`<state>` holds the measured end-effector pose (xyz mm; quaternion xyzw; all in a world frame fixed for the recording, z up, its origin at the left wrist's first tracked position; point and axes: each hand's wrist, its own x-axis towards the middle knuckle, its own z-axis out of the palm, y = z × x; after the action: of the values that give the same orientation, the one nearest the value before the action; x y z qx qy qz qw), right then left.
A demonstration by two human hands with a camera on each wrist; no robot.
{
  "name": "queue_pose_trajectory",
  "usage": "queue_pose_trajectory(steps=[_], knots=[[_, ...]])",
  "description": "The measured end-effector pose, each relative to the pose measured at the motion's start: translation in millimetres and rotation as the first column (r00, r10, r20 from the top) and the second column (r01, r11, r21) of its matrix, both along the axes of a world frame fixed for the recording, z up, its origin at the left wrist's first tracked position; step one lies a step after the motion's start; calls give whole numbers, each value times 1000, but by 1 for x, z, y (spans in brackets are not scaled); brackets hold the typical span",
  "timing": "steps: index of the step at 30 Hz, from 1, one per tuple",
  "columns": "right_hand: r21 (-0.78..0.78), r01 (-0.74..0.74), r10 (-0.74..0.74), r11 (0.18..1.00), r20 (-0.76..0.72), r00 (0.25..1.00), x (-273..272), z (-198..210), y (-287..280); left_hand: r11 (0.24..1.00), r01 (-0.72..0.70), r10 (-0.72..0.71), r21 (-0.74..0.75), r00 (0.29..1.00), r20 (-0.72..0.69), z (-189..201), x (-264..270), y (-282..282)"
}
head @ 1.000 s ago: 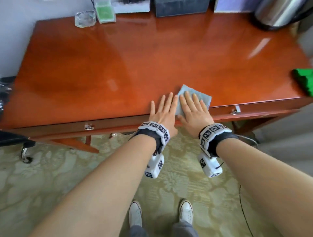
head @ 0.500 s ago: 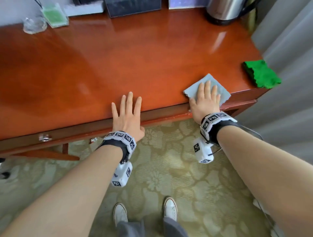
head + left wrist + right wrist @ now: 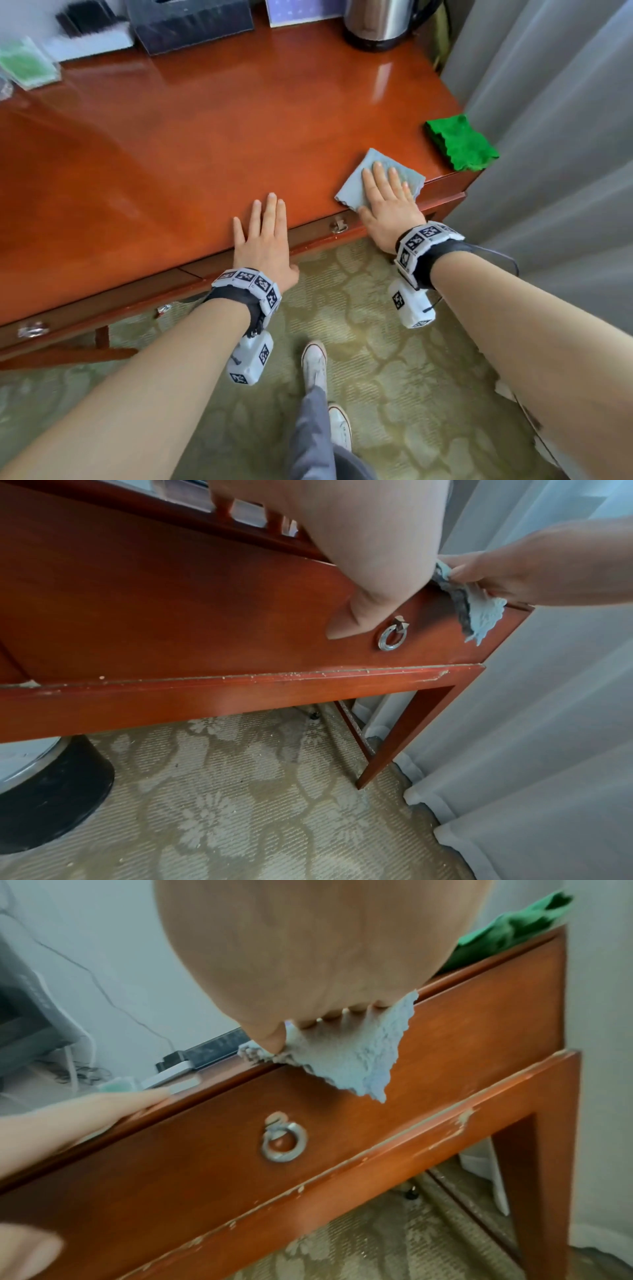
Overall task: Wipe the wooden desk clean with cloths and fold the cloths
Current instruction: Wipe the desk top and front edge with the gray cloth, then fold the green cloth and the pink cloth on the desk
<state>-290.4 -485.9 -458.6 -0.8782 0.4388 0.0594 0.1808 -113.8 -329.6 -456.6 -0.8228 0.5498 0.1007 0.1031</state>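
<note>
The grey-blue cloth [image 3: 380,181] sits on the wooden desk [image 3: 205,144] right at the front edge, near the right-hand corner, and one ragged corner of it hangs over the lip above the drawer's ring pull [image 3: 284,1141]. It looks like it's folded or bunched into a rough diamond, long axis running diagonally from the front edge back toward the far right.

The right hand [image 3: 387,202] is flat on top of it, fingers straight and spread, pressing it down, not pinching anything as far as I can tell. The left hand [image 3: 265,240] is also flat, palm down on the bare wood at the front edge, holding nothing, just bracing I'd guess. It's well apart from the cloth, off to the left.

So the cloth is already under the right hand, and most of the desk lies to the left and toward the back. My read: mid-wipe, and the next stroke probably has to go away from that corner.

The green cloth [image 3: 460,144] lies bunched at the right edge of the desk, just beyond the right hand. Nearer that hand by far, and it looks unfolded to me. A kettle [image 3: 376,24] and a dark box [image 3: 191,24] sit along the back.
</note>
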Motion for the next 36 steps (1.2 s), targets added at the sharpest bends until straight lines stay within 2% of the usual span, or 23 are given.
queue_pose_trajectory(steps=[6, 9, 12, 15, 18, 20, 25, 27, 31, 36], knots=[[29, 89, -87, 996, -80, 993, 6, 7, -17, 1000, -16, 16, 7, 1000, 8, 10, -6, -10], [29, 106, -103, 994, -105, 989, 18, 8, -25, 994, 81, -79, -70, 997, 26, 18, -7, -28], [39, 78, -72, 996, -131, 989, 34, 11, -44, 974, 189, -196, -129, 979, -49, 25, -9, -61], [73, 80, -68, 994, -151, 986, 47, 12, -61, 980, 186, -196, -74, 969, -150, 27, -11, -89], [194, 93, -74, 977, -103, 992, 47, 29, -69, 973, 216, -197, 76, 959, -203, 31, -1, -96], [262, 125, -120, 957, -35, 992, 36, 52, -71, 949, 271, -231, 162, 945, -232, 41, 10, -99], [133, 180, -182, 975, 4, 983, -7, 108, -68, 903, 284, -186, 322, 935, -303, 94, 32, -123], [87, 241, -242, 967, -2, 970, -26, 134, -70, 909, 276, -185, 312, 939, -291, 119, 27, -140], [24, 419, -416, 908, -79, 906, -60, 169, -79, 931, 307, -235, 195, 917, -324, 156, -3, -173], [32, 420, -411, 907, -151, 899, -85, 166, -94, 909, 399, -345, 117, 881, -324, 166, -54, -209]])
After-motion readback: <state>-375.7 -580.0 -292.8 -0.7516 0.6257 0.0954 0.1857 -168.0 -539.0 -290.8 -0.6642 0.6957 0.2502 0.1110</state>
